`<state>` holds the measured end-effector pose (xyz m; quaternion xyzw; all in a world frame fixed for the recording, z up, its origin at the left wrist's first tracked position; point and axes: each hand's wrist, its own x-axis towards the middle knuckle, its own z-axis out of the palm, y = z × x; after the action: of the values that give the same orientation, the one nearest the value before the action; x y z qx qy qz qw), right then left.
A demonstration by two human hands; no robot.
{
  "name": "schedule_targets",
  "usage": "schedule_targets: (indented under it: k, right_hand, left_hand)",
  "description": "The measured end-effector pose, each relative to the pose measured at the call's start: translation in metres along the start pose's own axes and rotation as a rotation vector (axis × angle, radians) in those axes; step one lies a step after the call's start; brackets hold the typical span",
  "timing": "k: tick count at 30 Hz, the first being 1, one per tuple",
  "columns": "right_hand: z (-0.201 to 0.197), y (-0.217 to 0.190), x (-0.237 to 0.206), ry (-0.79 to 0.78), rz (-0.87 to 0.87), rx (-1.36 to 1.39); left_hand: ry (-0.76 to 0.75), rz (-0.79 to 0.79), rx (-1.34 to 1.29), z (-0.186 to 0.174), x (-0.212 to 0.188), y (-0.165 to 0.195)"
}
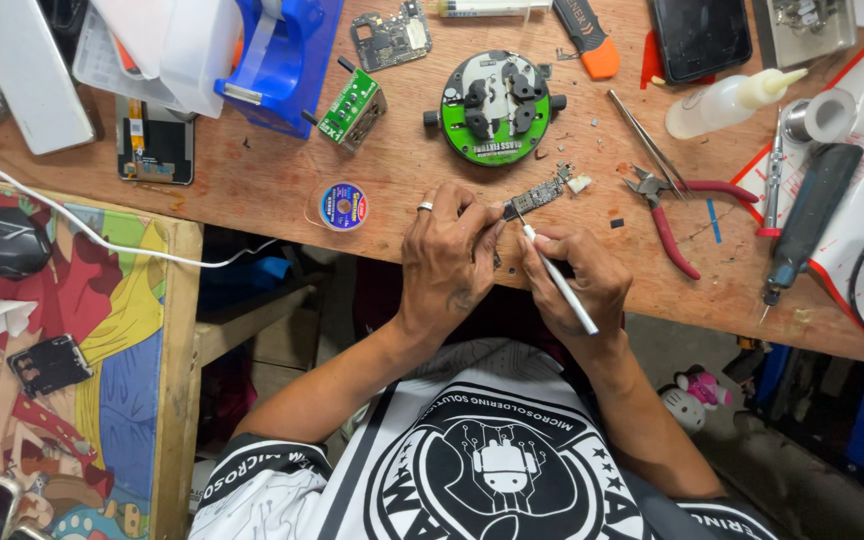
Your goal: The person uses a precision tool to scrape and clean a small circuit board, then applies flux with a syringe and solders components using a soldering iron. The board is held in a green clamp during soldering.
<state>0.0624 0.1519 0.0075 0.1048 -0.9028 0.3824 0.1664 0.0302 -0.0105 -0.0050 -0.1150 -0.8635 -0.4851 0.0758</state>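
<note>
My left hand (444, 258) pinches the near end of a small narrow circuit board (537, 195) against the wooden bench (272, 180), fingers closed around it. My right hand (580, 280) is closed pen-fashion on a thin white tool (560, 282) whose tip meets the board's near end, so I judge I am mid-way through probing or scraping; next calls for a steady, light tip. Left of my grip lies a round blue-labelled spool (343, 206); beyond it sits a round green-and-black fixture (495, 107); right lie red-handled pliers (674, 215).
</note>
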Motion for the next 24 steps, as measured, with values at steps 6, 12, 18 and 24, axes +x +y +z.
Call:
schedule_targets:
  k: [6, 12, 18, 24]
  right_hand:
    - [-0.0015, 0.0025, 0.0017, -0.025, 0.09, 0.054]
    - [-0.0018, 0.0031, -0.0017, -0.014, 0.111, 0.083]
    - [-0.0012, 0.0036, -0.0046, 0.008, 0.056, 0.045]
    - [-0.0007, 0.0041, -0.0037, -0.006, -0.031, -0.012]
  left_hand:
    - [-0.001, -0.015, 0.004, -0.0002, -0.0001, -0.0006]
    - [-0.001, -0.02, -0.003, 0.0001, 0.0004, -0.0003]
    - [-0.001, -0.017, -0.001, -0.0002, -0.0004, -0.0001]
    - [0.005, -0.006, 0.0, -0.0011, -0.0002, 0.001]
